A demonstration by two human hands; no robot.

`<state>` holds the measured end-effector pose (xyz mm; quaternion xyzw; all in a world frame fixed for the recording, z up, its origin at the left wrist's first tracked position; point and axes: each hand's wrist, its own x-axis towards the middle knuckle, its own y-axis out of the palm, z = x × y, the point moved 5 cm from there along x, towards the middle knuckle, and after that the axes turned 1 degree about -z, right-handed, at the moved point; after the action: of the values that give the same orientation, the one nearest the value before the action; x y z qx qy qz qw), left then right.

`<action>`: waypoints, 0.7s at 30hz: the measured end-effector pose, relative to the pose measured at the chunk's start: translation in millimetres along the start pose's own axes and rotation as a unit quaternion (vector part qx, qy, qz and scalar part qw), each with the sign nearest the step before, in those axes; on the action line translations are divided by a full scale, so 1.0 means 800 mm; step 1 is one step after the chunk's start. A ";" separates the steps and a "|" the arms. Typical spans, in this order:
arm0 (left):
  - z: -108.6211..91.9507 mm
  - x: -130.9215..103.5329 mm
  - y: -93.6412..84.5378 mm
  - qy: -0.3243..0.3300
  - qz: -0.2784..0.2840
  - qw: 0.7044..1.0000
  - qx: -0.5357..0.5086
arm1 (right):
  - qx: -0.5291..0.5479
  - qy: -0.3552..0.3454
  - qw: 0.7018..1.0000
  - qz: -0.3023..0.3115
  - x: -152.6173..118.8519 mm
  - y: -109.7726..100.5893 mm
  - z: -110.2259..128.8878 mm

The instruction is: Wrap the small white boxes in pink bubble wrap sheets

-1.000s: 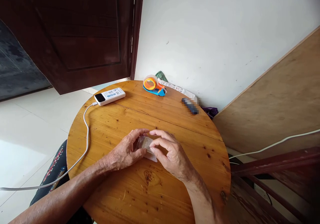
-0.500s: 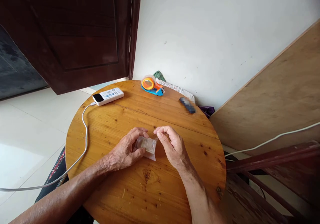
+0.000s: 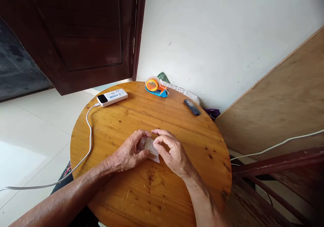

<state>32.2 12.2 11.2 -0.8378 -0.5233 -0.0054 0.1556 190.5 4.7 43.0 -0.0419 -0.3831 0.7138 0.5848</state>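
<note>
A small, flat, pale box (image 3: 149, 146) with fine print lies on the wooden table, in a clear plastic wrapper (image 3: 155, 159) whose loose edge sticks out at the near side. My left hand (image 3: 130, 151) grips the box from the left, its thumb along the near side and its fingers curled over the far side. My right hand (image 3: 173, 152) is at the box's right edge. Its thumb and index finger close together on the wrapper there, while the other fingers arch above. The fingertips partly cover the box.
At the table's (image 3: 106, 129) far left lies a white power bank (image 3: 113, 97), its white cable (image 3: 90, 136) running off the left edge. An orange and blue tape dispenser (image 3: 155, 87) stands at the back. A blurred dark object (image 3: 191, 107) lies right of it, near a printed white strip (image 3: 181, 90).
My right hand has moved left and slightly down, from beside the box to its right edge. The left hand keeps its hold. The whole view has shifted slightly.
</note>
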 end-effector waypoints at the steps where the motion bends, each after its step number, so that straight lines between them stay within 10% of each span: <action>1: -0.001 0.000 -0.001 0.013 -0.006 1.000 0.005 | 0.010 0.006 1.000 -0.013 0.001 -0.001 0.000; 21: -0.020 0.002 -0.002 0.093 0.041 0.991 0.082 | 0.108 0.154 0.980 -0.057 0.001 -0.004 -0.031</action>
<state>34.1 9.8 27.1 -0.8390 -0.4700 -0.0340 0.2722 205.2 17.8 27.8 -0.0659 -0.2105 0.7017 0.6774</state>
